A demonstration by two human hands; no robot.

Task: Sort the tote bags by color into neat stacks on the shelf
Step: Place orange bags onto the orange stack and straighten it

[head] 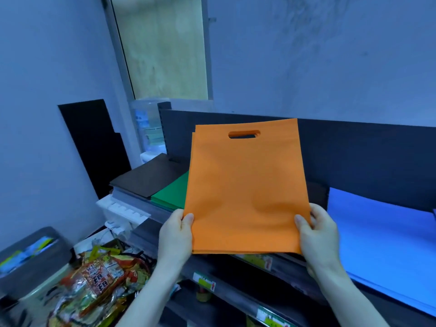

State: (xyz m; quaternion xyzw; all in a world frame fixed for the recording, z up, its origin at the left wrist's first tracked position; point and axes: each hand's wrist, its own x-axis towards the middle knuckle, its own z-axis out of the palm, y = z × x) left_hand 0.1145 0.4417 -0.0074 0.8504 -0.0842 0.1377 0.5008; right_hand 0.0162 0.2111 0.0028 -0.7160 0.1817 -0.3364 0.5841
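Presently, both hands grasp a thin bundle of orange tote bags [245, 185] at centre frame: the left hand [175, 232] pinches the lower-left corner and the right hand [318, 234] the lower-right, thumbs on top. Holding opposite corners appears intended to keep the layers flush and flat; layered edges show along the bottom. The bundle is raised and tilted toward the camera, handle cut-out uppermost, in front of the shelf back panel [365, 156], over the gap between the green stack [171, 194] and the blue stack [382, 237] at right. A black stack [148, 178] lies just beside the green. Judgement: the gap is reserved for orange; placement is not yet done. Snack packets [99, 277] occupy the lower left.
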